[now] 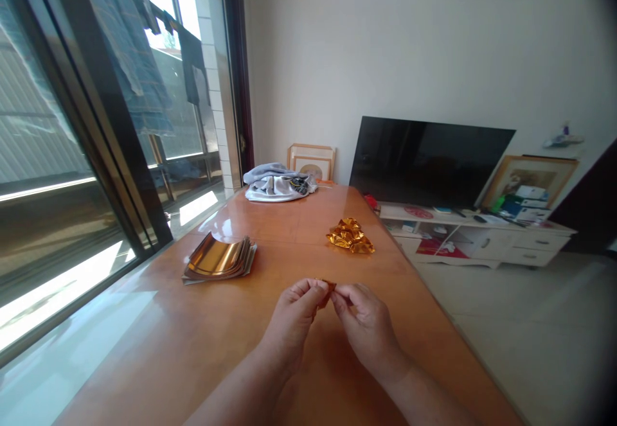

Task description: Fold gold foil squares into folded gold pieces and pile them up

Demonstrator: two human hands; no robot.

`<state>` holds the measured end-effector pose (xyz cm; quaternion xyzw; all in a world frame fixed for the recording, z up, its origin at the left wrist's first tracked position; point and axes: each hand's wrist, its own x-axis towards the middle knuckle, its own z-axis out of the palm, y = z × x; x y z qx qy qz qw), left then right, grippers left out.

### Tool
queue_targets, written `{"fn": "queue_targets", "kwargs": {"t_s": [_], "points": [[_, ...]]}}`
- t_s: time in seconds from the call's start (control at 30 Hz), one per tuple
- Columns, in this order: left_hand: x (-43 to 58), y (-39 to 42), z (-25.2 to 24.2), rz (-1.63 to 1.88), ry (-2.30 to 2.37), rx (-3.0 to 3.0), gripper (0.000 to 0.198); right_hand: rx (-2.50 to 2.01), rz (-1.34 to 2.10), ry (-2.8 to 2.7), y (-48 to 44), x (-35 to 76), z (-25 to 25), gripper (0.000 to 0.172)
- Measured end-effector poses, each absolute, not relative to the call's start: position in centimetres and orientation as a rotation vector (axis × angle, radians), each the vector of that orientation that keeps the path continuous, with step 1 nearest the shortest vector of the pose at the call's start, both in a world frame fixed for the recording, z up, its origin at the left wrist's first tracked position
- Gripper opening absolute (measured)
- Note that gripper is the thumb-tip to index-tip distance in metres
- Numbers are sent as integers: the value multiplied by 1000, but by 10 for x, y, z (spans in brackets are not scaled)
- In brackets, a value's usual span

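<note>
Between my two hands, above the near part of the wooden table (270,220), is a small piece of gold foil paper (327,286). My left hand (299,310) is closed on it, thumb on top. The fingertips of my right hand (365,317) pinch its right corner. Most of the piece is hidden by my fingers. A stack of shiny gold foil sheets (219,257) lies to the left, its top sheet curled. Beyond my right hand sits a pile of folded gold foil pieces (350,236).
Grey cloth (277,183) is heaped at the table's far end, with picture frames (312,161) behind it. A television (429,162) stands on a white cabinet (496,243) at the right. Sliding glass doors (110,156) run along the left.
</note>
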<state>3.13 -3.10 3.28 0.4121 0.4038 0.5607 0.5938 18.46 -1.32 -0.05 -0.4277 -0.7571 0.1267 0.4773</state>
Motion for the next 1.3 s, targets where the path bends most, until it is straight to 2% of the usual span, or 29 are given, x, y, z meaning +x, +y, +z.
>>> {"fn": "queue_targets", "kwargs": {"t_s": [0.8, 1.1, 1.3], "points": [[29, -28, 28, 1161, 860, 773, 26, -1046, 192, -1907, -15, 186, 5, 14], [36, -24, 23, 1436, 978, 1056, 24, -1037, 191, -1916, -13, 185, 3, 18], [37, -31, 15, 1491, 1261, 1525, 10, -1062, 233, -1899, -12, 185, -1, 17]]}}
